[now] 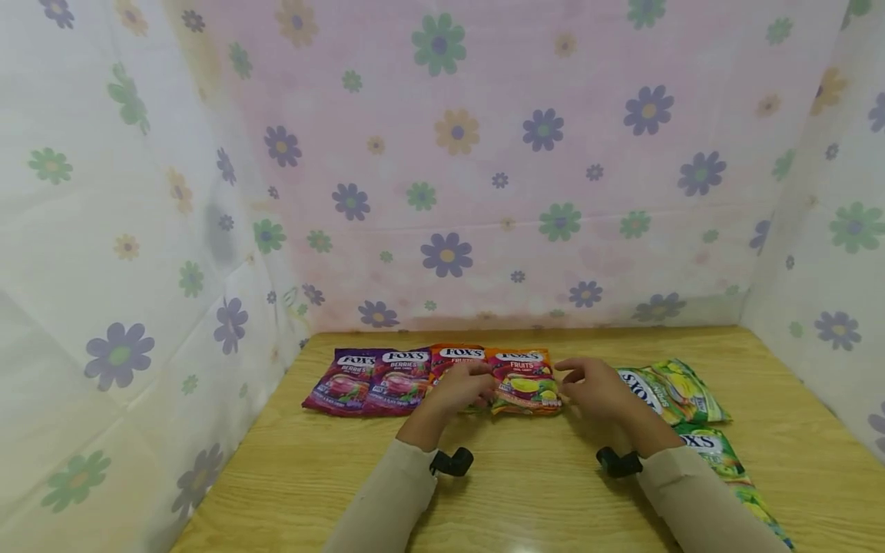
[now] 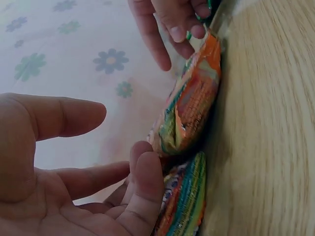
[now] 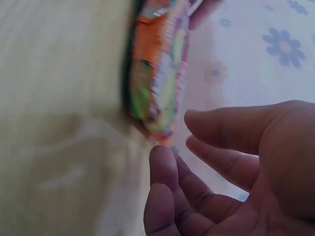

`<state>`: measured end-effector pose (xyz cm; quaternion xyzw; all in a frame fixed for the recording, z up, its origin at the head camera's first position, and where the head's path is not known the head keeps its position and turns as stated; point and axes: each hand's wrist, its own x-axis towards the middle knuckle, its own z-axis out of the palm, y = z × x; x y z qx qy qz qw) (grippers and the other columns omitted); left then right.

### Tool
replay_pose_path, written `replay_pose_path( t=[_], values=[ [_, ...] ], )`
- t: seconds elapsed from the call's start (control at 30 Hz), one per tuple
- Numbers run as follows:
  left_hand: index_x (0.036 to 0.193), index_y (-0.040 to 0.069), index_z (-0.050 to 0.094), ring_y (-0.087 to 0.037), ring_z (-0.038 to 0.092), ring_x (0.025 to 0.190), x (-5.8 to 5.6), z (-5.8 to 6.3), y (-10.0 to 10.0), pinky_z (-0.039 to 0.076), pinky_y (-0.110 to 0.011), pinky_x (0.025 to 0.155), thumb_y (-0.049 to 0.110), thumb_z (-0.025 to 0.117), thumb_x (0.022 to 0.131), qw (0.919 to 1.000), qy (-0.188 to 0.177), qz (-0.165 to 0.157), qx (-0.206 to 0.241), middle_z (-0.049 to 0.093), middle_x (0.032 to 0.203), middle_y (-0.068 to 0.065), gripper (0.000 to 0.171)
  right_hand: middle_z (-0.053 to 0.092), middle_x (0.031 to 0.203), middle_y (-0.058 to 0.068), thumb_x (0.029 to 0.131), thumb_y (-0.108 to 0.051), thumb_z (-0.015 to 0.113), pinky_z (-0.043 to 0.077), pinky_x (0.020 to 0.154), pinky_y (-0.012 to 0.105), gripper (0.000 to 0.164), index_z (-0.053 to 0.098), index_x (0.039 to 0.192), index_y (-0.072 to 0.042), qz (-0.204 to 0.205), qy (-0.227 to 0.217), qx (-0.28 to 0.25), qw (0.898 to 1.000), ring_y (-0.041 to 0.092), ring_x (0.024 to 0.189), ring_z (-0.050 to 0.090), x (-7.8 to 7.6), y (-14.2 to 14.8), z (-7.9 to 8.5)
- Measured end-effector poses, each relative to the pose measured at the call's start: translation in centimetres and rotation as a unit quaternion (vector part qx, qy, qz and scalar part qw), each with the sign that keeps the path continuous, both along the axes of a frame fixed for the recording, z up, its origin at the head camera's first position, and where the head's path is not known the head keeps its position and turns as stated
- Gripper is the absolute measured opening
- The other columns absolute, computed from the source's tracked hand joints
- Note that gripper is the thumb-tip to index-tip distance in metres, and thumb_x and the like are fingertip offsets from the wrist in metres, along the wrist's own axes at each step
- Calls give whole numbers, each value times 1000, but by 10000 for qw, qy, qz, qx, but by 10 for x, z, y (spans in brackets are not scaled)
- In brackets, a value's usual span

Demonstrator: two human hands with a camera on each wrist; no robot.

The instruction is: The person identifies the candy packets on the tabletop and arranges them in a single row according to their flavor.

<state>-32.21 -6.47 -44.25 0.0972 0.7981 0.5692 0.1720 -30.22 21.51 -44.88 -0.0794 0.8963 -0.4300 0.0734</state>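
Note:
Two orange Fox's Fruits candy bags lie side by side in the head view. My left hand (image 1: 462,386) is over the left orange bag (image 1: 458,353), partly hiding it, its fingertips near the left edge of the right orange bag (image 1: 523,382). Beyond that bag's other edge is my right hand (image 1: 598,392), thumb and fingers apart. In the left wrist view, the loosely bent fingers of the left hand (image 2: 113,182) reach the end of an orange bag (image 2: 194,98). The right wrist view has the right hand's (image 3: 231,172) fingertips close to the bag's (image 3: 152,69) lower end.
Two purple Fox's Berries bags (image 1: 401,384) continue the row to the left, overlapping. At the right lie green Fox's bags (image 1: 691,395), one behind my right forearm and more (image 1: 726,465) nearer the front. Flowered cloth (image 1: 498,230) encloses the wooden table (image 1: 525,476) at back and sides.

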Motion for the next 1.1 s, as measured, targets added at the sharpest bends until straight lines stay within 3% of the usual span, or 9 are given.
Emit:
replay_pose_path(
  t=[0.17, 0.43, 0.8, 0.93, 1.1],
  values=[
    [145, 4, 56, -23, 66, 96, 8, 8, 5, 60, -40, 85, 28, 65, 101, 9996, 171, -143, -176, 67, 122, -10, 51, 66, 128, 20, 103, -19, 63, 59, 84, 46, 41, 61, 142, -7, 238, 268, 293, 9989, 33, 109, 67, 4, 11, 15],
    [141, 6, 61, -26, 66, 103, 20, 19, 22, 59, -47, 91, 30, 66, 100, 9982, 260, -522, -158, 65, 126, -8, 47, 66, 130, 21, 103, -25, 65, 59, 83, 47, 38, 65, 137, -8, 263, 483, 550, 9970, 39, 114, 65, 9, 29, 35],
    [135, 7, 66, -29, 72, 98, 31, 17, 64, 61, -45, 87, 25, 71, 98, 9966, 16, -812, 136, 68, 113, -2, 41, 63, 135, 25, 104, -29, 63, 59, 86, 47, 42, 61, 140, -6, 282, 668, 495, 9961, 40, 118, 63, 20, 58, 52],
    [134, 9, 66, -24, 74, 97, 36, 17, 75, 62, -42, 87, 23, 70, 98, 9951, -170, -822, 526, 71, 112, -2, 39, 61, 137, 27, 105, -30, 62, 59, 86, 49, 44, 60, 141, -4, 290, 746, 378, 9961, 42, 118, 64, 25, 68, 55],
    [126, 11, 69, -19, 74, 93, 43, 14, 88, 63, -41, 88, 17, 70, 97, 9910, -476, -463, 1160, 71, 112, -5, 29, 60, 138, 27, 105, -34, 61, 59, 88, 50, 46, 60, 142, -5, 134, 770, 313, 9965, 43, 118, 63, 28, 82, 55]
  ],
)
